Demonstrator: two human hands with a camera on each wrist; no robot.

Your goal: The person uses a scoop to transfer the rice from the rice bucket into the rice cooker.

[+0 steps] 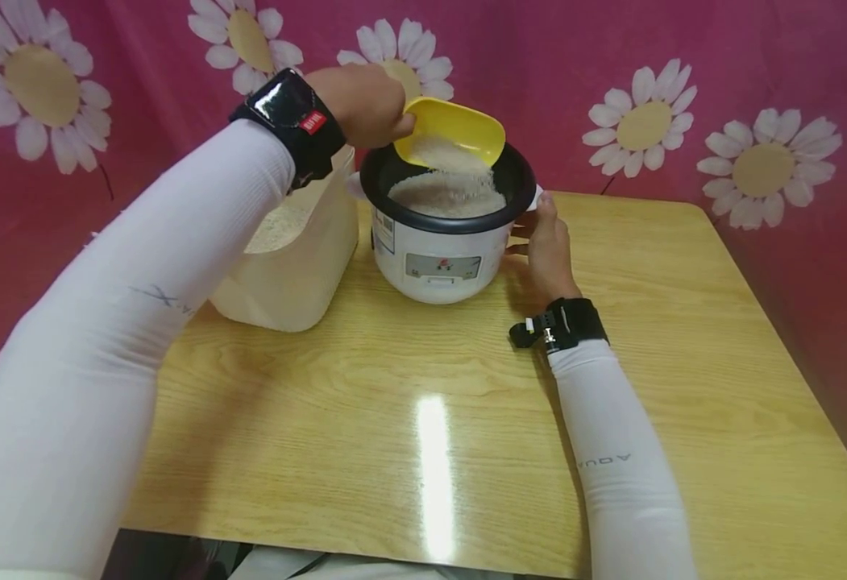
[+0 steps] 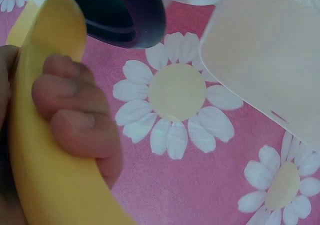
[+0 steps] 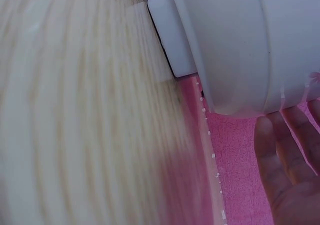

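Note:
My left hand [image 1: 365,105] grips the handle of a yellow scoop [image 1: 470,127], tilted over a rice cooker [image 1: 408,278]. White rice [image 1: 459,157] slides off the scoop's lip and falls onto the rice inside the cooker's dark pot. In the left wrist view, curled fingers [image 2: 80,117] wrap the scoop's handle. At the cooker's right side is my right hand [image 1: 552,251], by the white side handle. Its nearly straight fingers [image 3: 295,130] touch the cooker's white wall in the right wrist view; the thumb is hidden there.
Left of the cooker stands a cream-coloured bin [image 1: 285,294] holding rice, partly behind my left arm. Both vessels stand on a wooden table [image 1: 321,427]. Behind it hangs a pink cloth [image 1: 539,64] with white daisies.

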